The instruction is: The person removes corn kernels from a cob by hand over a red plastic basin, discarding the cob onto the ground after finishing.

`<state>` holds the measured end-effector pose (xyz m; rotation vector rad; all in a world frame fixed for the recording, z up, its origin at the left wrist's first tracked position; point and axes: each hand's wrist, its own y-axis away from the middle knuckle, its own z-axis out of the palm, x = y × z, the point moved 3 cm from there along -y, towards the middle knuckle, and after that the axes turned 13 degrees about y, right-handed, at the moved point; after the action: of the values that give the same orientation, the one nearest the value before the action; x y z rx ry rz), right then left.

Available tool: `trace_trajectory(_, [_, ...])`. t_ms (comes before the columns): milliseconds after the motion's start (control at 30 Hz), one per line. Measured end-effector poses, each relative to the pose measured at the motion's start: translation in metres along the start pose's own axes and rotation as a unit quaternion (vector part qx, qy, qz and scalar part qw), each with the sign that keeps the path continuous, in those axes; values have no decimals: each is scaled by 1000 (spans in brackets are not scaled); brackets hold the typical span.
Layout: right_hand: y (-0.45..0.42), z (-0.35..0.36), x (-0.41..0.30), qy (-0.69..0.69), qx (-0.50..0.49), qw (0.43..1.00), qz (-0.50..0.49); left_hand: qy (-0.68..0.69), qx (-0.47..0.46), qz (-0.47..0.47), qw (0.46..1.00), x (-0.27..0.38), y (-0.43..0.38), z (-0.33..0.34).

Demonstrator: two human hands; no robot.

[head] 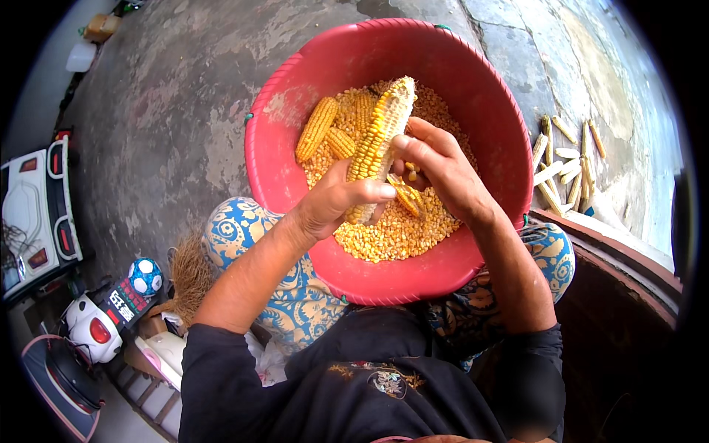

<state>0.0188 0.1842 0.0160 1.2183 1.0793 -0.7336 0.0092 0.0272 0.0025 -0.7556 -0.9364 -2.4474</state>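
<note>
My left hand (335, 199) grips the lower end of a partly stripped corn cob (374, 147), its thumb across the front. Yellow kernels still line the cob's left side, while its right side is bare. Beside that bare side is my right hand (451, 171), fingers curled around a few loose kernels (411, 170); whether its fingertips touch the cob is hard to tell. Below both hands, a red plastic tub (487, 111) holds shelled corn kernels (376, 243). Several cobs with kernels lie on them, including a full cob (316, 129) at the left.
The tub sits between my knees. Stripped cobs (570, 166) lie on the concrete floor (166, 99) at right, near a raised sill (609, 255). A straw broom (191, 271), a blue-and-white ball (145, 276) and a white toy vehicle (39, 210) are at left.
</note>
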Motion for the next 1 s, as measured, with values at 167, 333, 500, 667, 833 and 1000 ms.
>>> trace_trajectory(167, [-3,2,3,-59,36,997,28,-6,9,17,1000,-2,-3,3])
trace_trajectory(333, [-5,6,2,93,68,990,-79,-28,12,23,999,-8,-3,2])
trace_trajectory(500, [-7,4,5,27,-13,996,-87,3,-8,1,1000,-6,-1,-5])
trace_trajectory(667, [-2,3,-2,47,10,998,-29,72,-11,-8,997,-7,-4,-8])
trace_trajectory(833, [-5,1,4,51,101,993,-29,53,15,89,995,1,-10,-9])
trace_trajectory(1000, [-6,2,10,84,99,991,-4,88,95,119,984,11,-6,-19])
